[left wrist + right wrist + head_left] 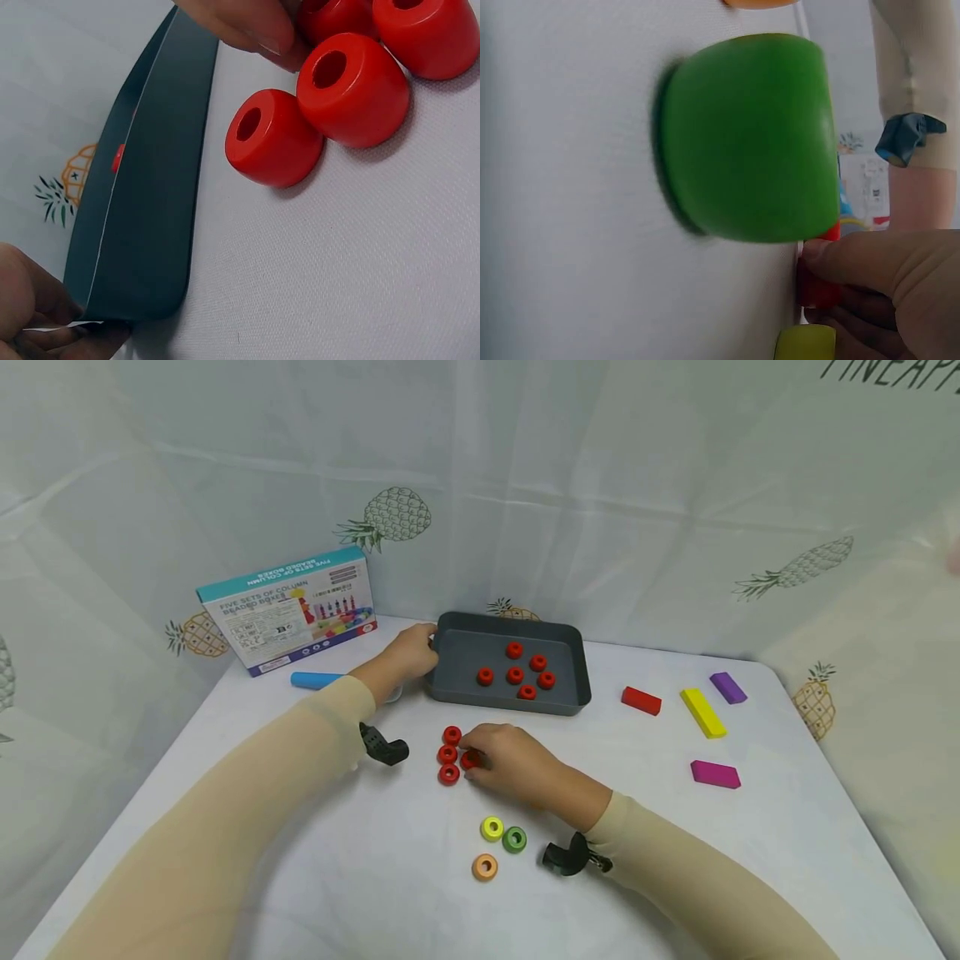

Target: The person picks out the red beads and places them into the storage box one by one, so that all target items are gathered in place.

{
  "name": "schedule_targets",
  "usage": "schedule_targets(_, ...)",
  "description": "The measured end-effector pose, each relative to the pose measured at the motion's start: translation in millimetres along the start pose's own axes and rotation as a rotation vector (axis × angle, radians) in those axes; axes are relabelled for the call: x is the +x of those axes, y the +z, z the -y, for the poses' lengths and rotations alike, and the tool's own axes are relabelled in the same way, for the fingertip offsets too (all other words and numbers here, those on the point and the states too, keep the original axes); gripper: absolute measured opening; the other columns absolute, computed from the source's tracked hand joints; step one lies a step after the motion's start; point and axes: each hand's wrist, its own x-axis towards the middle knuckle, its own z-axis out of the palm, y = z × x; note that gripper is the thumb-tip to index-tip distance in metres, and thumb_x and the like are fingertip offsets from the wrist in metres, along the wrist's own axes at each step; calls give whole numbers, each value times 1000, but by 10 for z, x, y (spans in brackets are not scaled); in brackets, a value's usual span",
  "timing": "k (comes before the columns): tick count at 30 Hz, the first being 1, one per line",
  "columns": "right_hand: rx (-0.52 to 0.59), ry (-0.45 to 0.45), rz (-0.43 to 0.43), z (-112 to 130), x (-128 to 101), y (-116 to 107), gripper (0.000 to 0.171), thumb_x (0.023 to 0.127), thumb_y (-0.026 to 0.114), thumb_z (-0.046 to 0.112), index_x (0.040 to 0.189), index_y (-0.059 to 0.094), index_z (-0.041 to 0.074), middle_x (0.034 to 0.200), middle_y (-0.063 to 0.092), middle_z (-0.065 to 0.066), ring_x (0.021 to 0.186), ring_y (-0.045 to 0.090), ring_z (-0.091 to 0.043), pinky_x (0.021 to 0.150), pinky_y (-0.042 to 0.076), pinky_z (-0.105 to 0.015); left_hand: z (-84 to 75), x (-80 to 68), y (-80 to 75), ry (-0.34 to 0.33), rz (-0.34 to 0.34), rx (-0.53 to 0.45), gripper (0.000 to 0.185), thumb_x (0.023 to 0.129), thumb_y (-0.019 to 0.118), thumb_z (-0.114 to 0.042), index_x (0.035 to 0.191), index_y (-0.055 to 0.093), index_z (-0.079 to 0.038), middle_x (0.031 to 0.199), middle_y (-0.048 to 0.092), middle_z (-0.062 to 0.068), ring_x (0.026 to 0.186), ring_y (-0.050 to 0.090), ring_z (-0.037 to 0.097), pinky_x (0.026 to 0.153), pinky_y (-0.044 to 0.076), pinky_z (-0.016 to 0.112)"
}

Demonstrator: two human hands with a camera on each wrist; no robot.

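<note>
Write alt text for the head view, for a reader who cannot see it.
A person's right hand touches red beads clustered on a white table, while the left hand grips the rim of a grey tray holding six more red beads. Coloured blocks lie right, a toy box behind.

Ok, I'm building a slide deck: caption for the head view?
Left hand holds the grey tray of red beads while the right hand pinches a red bead on the table.
</note>
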Motion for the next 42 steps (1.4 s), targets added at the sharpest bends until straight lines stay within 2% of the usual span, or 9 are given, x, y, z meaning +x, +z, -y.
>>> schedule_targets(5,28,-25,-31,20,-17,-91,30,88,76,16,117,73,11,104,73,4,91,63,-10,85,55,-27,4,-12,2,4,1,2,67,93,50,-4,157,33,-6,148,51,18,128,52,30,112,42,50)
schedule_targets(10,51,-11,-79,-37,9,-344,31,87,79,18,116,73,10,105,72,4,94,67,-17,83,56,-27,6,-10,0,15,-2,-5,67,92,50,-2,157,34,-6,147,52,18,127,52,30,111,43,49)
schedule_targets(15,79,39,-133,-208,134,-635,29,86,82,20,112,74,10,105,73,1,94,69,-18,83,59,-32,6,-10,-5,10,-1,5,68,93,50,-3,158,31,-5,151,49,18,133,50,30,113,40,49)
schedule_targets(19,91,99,-158,-409,297,-769,31,85,82,21,113,74,9,104,73,0,92,68,-15,80,59,-33,9,-19,-8,-2,-5,11,69,92,50,-3,158,30,-5,152,47,19,135,49,31,114,40,49)
schedule_targets(24,59,171,-102,-625,467,-754,35,87,81,22,117,73,7,104,74,-2,92,68,-15,80,58,-33,-1,-41,-12,-4,-5,3,69,92,50,-2,158,31,-6,152,48,19,136,49,31,114,40,49)
schedule_targets(29,23,206,-47,-725,520,-672,36,88,80,22,120,72,6,104,73,-5,94,68,-18,82,58,-36,-27,-55,-11,-2,1,-12,69,92,50,-3,158,31,-6,153,47,19,138,47,32,116,38,49)
schedule_targets(37,66,224,-72,-788,483,-675,41,88,80,24,124,71,6,111,75,-8,101,70,-21,86,59,-38,-32,-67,-18,-10,-1,-7,69,92,50,-3,159,30,-6,152,47,19,135,49,31,115,39,49)
schedule_targets(42,97,214,-109,-704,393,-707,40,88,79,25,122,71,5,112,74,-9,100,69,-22,85,58,-38,-32,-74,-24,-1,0,-8,70,92,50,-3,159,29,-6,151,48,19,133,50,31,114,40,49)
